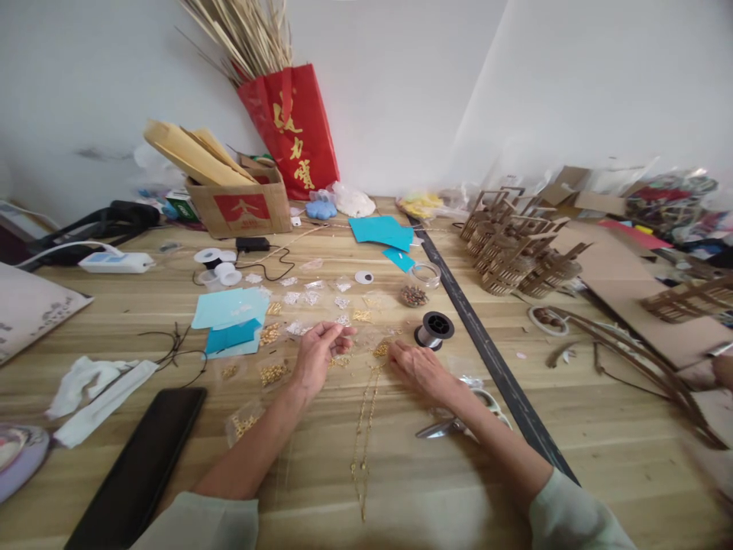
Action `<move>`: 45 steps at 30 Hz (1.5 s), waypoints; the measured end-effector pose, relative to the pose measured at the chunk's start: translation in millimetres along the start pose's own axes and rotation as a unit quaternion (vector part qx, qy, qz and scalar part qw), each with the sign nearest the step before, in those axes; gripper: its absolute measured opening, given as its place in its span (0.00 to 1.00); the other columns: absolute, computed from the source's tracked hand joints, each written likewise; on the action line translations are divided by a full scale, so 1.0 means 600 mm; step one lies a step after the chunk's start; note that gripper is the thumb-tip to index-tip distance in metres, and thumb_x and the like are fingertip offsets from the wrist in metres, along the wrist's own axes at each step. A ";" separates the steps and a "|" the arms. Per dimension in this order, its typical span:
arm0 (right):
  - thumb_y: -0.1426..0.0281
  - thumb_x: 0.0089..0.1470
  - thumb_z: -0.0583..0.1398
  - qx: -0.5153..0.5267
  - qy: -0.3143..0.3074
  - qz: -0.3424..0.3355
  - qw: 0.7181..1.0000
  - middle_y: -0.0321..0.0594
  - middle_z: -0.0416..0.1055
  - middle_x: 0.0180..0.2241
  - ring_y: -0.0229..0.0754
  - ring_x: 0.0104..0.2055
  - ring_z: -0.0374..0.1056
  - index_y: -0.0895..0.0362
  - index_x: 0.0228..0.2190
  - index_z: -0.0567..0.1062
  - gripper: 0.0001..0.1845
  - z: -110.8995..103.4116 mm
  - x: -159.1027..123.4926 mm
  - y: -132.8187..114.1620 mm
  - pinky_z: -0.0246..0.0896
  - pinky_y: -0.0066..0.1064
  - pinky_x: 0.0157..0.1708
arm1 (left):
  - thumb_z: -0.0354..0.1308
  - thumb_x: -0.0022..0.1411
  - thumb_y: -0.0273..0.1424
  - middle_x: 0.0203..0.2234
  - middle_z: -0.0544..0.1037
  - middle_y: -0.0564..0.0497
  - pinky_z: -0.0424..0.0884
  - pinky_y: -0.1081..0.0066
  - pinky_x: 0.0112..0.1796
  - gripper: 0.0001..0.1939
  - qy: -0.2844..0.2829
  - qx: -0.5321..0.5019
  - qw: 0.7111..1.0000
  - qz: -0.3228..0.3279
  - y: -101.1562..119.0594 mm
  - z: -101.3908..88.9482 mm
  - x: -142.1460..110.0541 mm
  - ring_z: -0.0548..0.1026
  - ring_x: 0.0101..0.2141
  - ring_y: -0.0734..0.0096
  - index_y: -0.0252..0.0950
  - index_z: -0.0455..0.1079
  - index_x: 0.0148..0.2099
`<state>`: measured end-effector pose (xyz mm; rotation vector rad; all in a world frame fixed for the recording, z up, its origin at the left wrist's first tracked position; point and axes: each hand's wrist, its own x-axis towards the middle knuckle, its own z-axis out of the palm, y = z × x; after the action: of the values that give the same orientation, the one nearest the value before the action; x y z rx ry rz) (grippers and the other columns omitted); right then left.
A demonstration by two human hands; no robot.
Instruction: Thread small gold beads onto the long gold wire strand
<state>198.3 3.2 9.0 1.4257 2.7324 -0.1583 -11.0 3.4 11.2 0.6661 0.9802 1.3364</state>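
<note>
My left hand (318, 353) hovers over small clear bags of gold beads (270, 334), its fingertips pinched on something too small to name. My right hand (417, 368) rests palm down on the wooden table (573, 473), fingers curled at a little heap of gold pieces (381, 349). A thin gold chain (364, 435) runs from between my hands toward me. A spool of silver wire (434, 329) stands just right of my right hand. Scissors (458, 422) lie under my right forearm.
A black phone (140, 466) and white cloth (95, 393) lie at left. Blue paper sheets (232, 317), a bead jar (414, 295), a cardboard box (240, 202) and a red bag (292, 130) sit further back. Brown laser-cut pieces (515, 244) crowd the right, past a black strip (486, 351).
</note>
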 end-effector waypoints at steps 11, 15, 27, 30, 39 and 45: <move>0.72 0.57 0.50 0.380 0.085 0.035 0.920 0.36 0.69 0.28 0.36 0.25 0.65 0.56 0.29 0.63 0.05 -0.001 -0.006 0.025 0.56 0.27 0.26 | 0.64 0.48 0.30 0.27 0.81 0.44 0.66 0.77 0.22 0.11 -0.007 -0.036 0.999 -0.014 -0.003 -0.009 0.003 0.74 0.21 0.77 0.31 0.65 0.30; 0.66 0.57 0.51 0.541 0.066 0.052 0.837 0.36 0.69 0.26 0.34 0.23 0.65 0.56 0.29 0.61 0.07 0.002 -0.002 0.023 0.58 0.24 0.20 | 0.63 0.49 0.28 0.27 0.81 0.44 0.68 0.78 0.22 0.10 -0.008 -0.053 0.998 -0.023 0.000 -0.008 0.002 0.75 0.21 0.75 0.32 0.65 0.31; 0.72 0.58 0.52 0.218 0.162 0.013 0.962 0.40 0.68 0.29 0.38 0.29 0.64 0.58 0.29 0.72 0.10 -0.059 -0.032 0.039 0.56 0.29 0.30 | 0.63 0.51 0.28 0.28 0.81 0.44 0.72 0.72 0.32 0.08 -0.078 -0.056 0.995 -0.036 0.010 0.021 0.010 0.79 0.31 0.67 0.32 0.66 0.31; 0.70 0.59 0.51 0.204 0.164 0.020 0.965 0.38 0.66 0.28 0.37 0.28 0.62 0.58 0.30 0.73 0.12 -0.074 -0.037 0.036 0.54 0.28 0.28 | 0.64 0.51 0.30 0.29 0.81 0.43 0.72 0.72 0.32 0.10 -0.108 -0.028 0.993 -0.029 0.009 0.036 0.013 0.79 0.30 0.66 0.32 0.65 0.30; 0.59 0.60 0.51 0.386 0.171 0.040 0.906 0.38 0.64 0.24 0.37 0.26 0.61 0.58 0.31 0.75 0.19 -0.087 -0.038 0.044 0.59 0.27 0.25 | 0.64 0.52 0.34 0.31 0.81 0.41 0.70 0.73 0.27 0.14 -0.143 0.011 0.989 -0.031 0.003 0.062 0.018 0.79 0.26 0.67 0.33 0.62 0.32; 0.56 0.60 0.51 0.509 0.160 0.031 0.845 0.39 0.67 0.26 0.37 0.28 0.64 0.60 0.40 0.76 0.23 -0.090 -0.039 0.046 0.63 0.27 0.26 | 0.64 0.52 0.34 0.29 0.81 0.43 0.70 0.73 0.27 0.13 -0.149 -0.004 0.988 -0.036 -0.001 0.058 0.021 0.79 0.26 0.67 0.33 0.63 0.33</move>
<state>234.2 6.1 63.0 1.8148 2.9368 -1.7266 19.1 20.2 24.2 0.7919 0.7489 1.1378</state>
